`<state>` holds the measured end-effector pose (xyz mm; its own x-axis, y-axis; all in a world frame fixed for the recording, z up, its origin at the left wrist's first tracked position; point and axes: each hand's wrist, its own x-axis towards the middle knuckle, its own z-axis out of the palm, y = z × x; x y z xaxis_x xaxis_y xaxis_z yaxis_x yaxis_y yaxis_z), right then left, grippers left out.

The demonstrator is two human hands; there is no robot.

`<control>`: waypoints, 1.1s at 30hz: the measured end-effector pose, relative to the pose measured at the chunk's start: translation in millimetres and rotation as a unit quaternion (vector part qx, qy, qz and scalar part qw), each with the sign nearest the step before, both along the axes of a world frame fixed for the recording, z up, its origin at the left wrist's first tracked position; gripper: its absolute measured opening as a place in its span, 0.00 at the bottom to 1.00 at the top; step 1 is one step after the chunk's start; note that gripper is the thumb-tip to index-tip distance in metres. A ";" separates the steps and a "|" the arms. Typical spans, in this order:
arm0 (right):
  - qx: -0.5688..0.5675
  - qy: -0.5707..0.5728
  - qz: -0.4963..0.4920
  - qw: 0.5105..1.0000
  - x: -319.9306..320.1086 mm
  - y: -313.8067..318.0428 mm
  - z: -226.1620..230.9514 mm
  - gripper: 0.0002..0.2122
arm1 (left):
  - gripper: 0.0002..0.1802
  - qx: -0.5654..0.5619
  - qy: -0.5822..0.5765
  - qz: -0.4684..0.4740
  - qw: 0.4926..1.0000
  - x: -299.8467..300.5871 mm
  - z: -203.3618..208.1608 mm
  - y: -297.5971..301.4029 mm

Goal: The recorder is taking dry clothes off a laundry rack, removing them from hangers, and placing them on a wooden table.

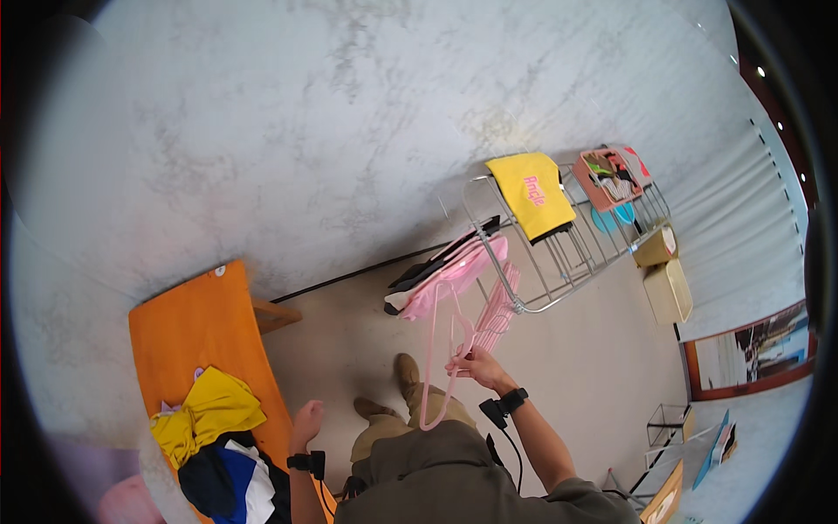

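My right hand [474, 367] is closed on a pink clothes hanger [425, 393], held in front of my body with its long side slanting downward. My left hand [305, 425] is low beside the orange table [188, 323]; its fingers look loosely extended, with nothing visible in them. A yellow garment [209, 406] lies crumpled on that table, over a heap of dark, blue and white clothes [236, 476]. Just beyond my right hand, several pink hangers [499, 313] hang from a metal drying rack [548, 306]. Pink and dark garments [463, 266] hang at the rack's left end.
A yellow cloth [531, 196] is draped over the rack top. Beside it sits a pink basket [589, 188] holding small items. Beige bins [668, 293] stand right of the rack, near a framed picture [751, 349]. A pale wall [288, 131] rises behind.
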<state>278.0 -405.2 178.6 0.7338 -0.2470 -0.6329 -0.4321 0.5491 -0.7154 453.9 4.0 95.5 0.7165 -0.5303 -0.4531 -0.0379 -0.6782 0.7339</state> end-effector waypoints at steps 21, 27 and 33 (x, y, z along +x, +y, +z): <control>-0.087 -0.007 -0.195 0.977 34.4 -121.6 -109.5 0.11 | 0.14 0.093 0.105 0.034 0.989 -4.8 -4.1 -61.0; -0.087 0.022 -0.216 0.972 46.9 -146.4 -114.9 0.15 | 0.15 0.092 0.144 0.086 0.981 -12.4 -3.7 -54.8; -0.099 0.084 -0.340 0.931 47.8 -144.9 -146.1 0.15 | 0.15 0.096 0.161 0.093 0.978 -4.9 -3.4 -60.4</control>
<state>325.8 -550.1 32.5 0.2593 -0.7431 -0.6169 -0.1474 0.6008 -0.7857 449.1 -56.4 92.1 0.5964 -0.2878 -0.7493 0.3103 -0.7783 0.5459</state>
